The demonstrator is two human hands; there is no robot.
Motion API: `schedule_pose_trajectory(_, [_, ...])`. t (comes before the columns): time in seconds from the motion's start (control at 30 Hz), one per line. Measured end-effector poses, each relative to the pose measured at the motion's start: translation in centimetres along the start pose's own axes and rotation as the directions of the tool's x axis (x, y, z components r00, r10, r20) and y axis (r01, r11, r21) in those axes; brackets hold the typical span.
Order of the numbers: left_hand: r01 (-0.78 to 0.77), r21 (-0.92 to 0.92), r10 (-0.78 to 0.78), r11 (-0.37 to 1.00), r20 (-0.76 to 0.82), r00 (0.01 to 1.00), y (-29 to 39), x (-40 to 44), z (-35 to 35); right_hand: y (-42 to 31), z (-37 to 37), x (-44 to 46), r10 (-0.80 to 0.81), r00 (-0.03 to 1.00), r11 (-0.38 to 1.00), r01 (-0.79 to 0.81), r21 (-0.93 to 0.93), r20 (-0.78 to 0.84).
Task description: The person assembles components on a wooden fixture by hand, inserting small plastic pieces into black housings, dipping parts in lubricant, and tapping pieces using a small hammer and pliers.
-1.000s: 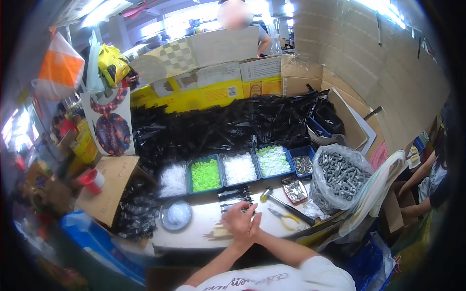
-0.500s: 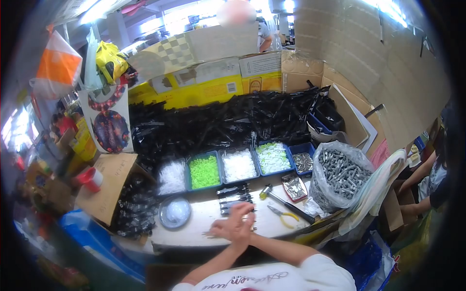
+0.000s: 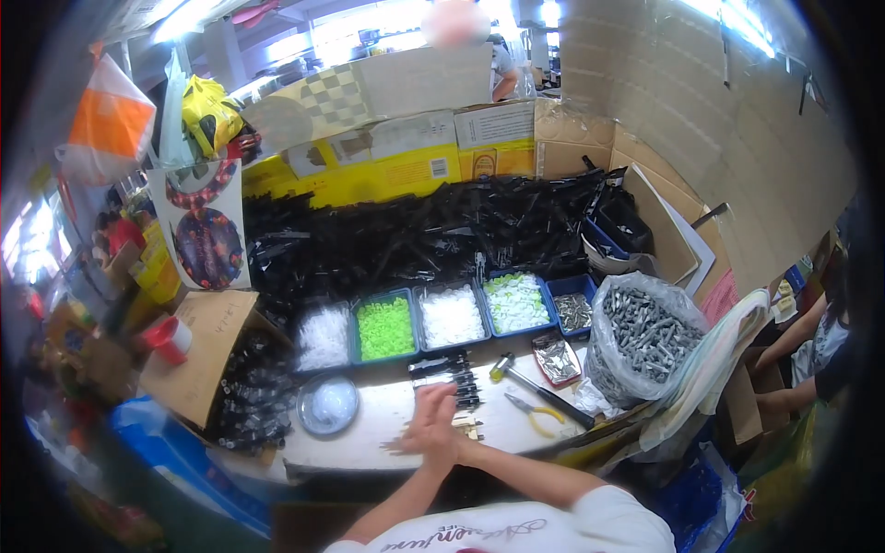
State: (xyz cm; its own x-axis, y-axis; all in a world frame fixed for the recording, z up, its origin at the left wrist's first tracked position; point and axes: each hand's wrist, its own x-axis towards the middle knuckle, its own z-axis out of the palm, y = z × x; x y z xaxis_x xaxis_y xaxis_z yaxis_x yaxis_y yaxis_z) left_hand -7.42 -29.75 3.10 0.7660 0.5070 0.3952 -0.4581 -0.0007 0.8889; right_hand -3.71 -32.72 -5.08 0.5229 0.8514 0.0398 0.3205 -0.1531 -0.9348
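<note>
My left hand (image 3: 431, 410) and my right hand (image 3: 444, 450) overlap, palms against each other, above the front of the white worktop (image 3: 364, 450). Their fingers look stretched out, though blurred. Whether anything lies between the palms is hidden. Just beyond them is a row of slim black parts (image 3: 447, 367), partly covered by my hands. Some small tan pieces (image 3: 472, 428) show beside my right wrist. To the right lie yellow-handled pliers (image 3: 546, 422) and a hammer (image 3: 553, 398). A round dish (image 3: 328, 405) with whitish contents stands on the left.
Bins of white pieces (image 3: 452, 315), green pieces (image 3: 385, 329) and metal parts (image 3: 573, 311) line the back. Black parts (image 3: 396, 230) are heaped behind. A plastic bag of grey parts (image 3: 647, 336) stands right, near another person's arm (image 3: 788, 401). Cardboard (image 3: 198, 355) borders the left.
My hands have shifted slightly left against each other, and the upper fingers have moved left. More of the tan pieces beside them now shows. The view has tilted a little.
</note>
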Motion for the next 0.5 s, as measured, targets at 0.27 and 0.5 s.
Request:
schedule_pose_trajectory(0.27, [0.073,-0.161,-0.035,0.984,0.224,0.974,-0.6,-2.5,1.2,-1.6,0.9,-0.3,0.076,0.995,0.997,-0.077,-0.001,0.072])
schedule_pose_trajectory(0.5, [-0.043,0.197,0.066,0.980,-0.112,0.992,0.0,0.2,-2.0,-1.1,1.3,-2.8,-0.103,0.991,0.727,0.017,-0.687,-0.083])
